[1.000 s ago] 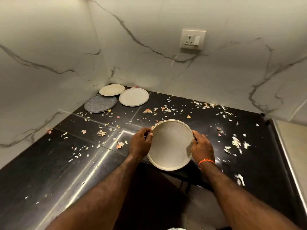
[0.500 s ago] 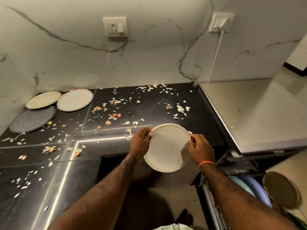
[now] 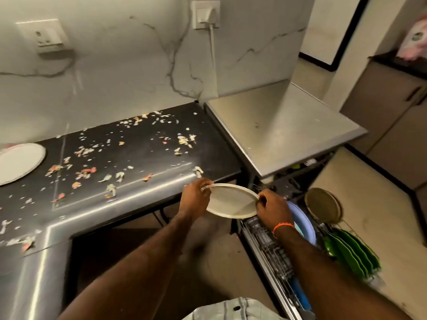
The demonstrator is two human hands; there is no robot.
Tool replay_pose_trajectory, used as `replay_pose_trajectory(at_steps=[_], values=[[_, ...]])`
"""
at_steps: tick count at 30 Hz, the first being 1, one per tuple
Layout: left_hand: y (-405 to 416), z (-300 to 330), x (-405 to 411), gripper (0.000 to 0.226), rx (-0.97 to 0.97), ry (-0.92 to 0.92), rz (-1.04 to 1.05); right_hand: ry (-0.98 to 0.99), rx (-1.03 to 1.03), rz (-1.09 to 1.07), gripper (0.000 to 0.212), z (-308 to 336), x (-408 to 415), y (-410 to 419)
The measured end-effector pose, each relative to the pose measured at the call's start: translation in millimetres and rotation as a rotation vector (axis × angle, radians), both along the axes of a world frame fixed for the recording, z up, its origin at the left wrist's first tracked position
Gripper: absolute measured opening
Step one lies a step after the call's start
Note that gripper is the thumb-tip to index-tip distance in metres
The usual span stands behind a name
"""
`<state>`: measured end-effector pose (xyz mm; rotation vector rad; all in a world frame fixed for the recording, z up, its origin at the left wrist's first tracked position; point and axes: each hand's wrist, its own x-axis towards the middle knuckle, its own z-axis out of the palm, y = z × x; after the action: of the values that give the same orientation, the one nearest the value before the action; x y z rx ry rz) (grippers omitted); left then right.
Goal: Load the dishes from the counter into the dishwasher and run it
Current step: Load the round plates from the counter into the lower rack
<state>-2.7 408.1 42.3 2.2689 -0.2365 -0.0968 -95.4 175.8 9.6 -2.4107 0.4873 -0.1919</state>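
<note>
I hold a round cream plate (image 3: 231, 200) with both hands, in the air just past the counter's front edge. My left hand (image 3: 195, 197) grips its left rim and my right hand (image 3: 273, 206) grips its right rim. Below and to the right, the pulled-out dishwasher rack (image 3: 272, 252) holds a blue plate (image 3: 303, 224), a brownish plate (image 3: 322, 205) and several green plates (image 3: 351, 251). Another cream plate (image 3: 19, 162) lies on the black counter (image 3: 143, 158) at the far left.
Food scraps are strewn over the black counter. The dishwasher's steel top (image 3: 277, 130) adjoins the counter on the right. A plugged-in wall socket (image 3: 205, 13) with a white cable and a second socket (image 3: 44, 34) sit on the marble wall. Beige cabinets (image 3: 388, 107) stand at the right.
I turned right, carrying the plate off the counter toward the dishwasher rack. The plate tipped flatter. The grey and second cream plates at the left left the view.
</note>
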Motion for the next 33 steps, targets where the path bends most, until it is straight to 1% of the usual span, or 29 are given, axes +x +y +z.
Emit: replay_pose_trajectory(at_steps=[4,6,8,10,11,14,20,25,29,33], values=[[-60.1,-9.5,-14.4,0.021,0.127,0.016,-0.110,0.062,-0.046,-0.066,0.005,-7.8,-38.9,-52.4],[-94.0,-13.9,-21.4,0.019,0.167,0.005,-0.189,0.108,-0.064,-0.075,0.011,-14.9,-58.1,-81.4],[-127.7,-17.5,-29.1,0.020,0.211,-0.008,-0.258,0.080,-0.046,-0.090,0.017,-20.4,-77.6,-107.6],[-157.5,-18.6,-34.8,0.023,0.214,-0.032,-0.308,0.017,-0.025,-0.131,0.008,-24.1,-95.3,-128.8],[-170.5,-19.2,-37.3,0.024,0.211,-0.047,-0.336,0.018,-0.023,-0.154,0.005,-26.3,-103.3,-138.1],[-207.6,-19.8,-41.0,0.024,0.215,-0.095,-0.435,0.087,-0.025,-0.217,0.009,-33.2,-123.0,-162.5],[-282.5,-36.5,-34.7,0.019,0.247,-0.174,-0.650,0.110,0.039,-0.393,0.011,-51.5,-149.4,-201.4],[-352.1,-58.7,-15.7,0.016,0.255,-0.204,-0.830,0.156,0.056,-0.490,0.013,-68.2,-153.3,-241.3],[-400.5,-78.2,8.8,0.016,0.278,-0.173,-0.963,0.181,0.081,-0.559,0.013,-80.8,-137.8,-270.7],[-440.2,-110.5,40.1,0.018,0.279,-0.137,-1.066,0.231,0.144,-0.611,0.021,-110.2,-113.4,-294.8]])
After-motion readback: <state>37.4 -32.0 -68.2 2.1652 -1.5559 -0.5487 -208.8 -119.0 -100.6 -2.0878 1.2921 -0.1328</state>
